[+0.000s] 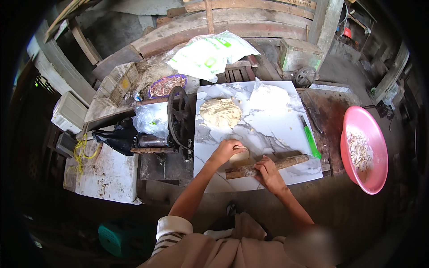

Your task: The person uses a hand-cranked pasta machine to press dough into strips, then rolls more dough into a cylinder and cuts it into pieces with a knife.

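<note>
My left hand [226, 151] pinches the far edge of a small flattened piece of dough [241, 157], lifting that edge off a white marbled board [268, 134]. To its right, my right hand [269, 171] is closed round a wooden rolling pin [288, 162] that lies slantwise along the board's near side. A large lump of dough [220, 112] rests at the board's far left. Beside it on the far right sits a clear plastic bag of white powder [269, 97]. A knife with a green handle [311, 139] lies along the right edge.
A pink basin [364, 149] holding pale strips stands at the right. Left of the board are a machine with a dark wheel [179, 117], a clear plastic bag [151, 120] and a purple-rimmed tray [167, 86]. Behind lies a white and green sack [212, 52].
</note>
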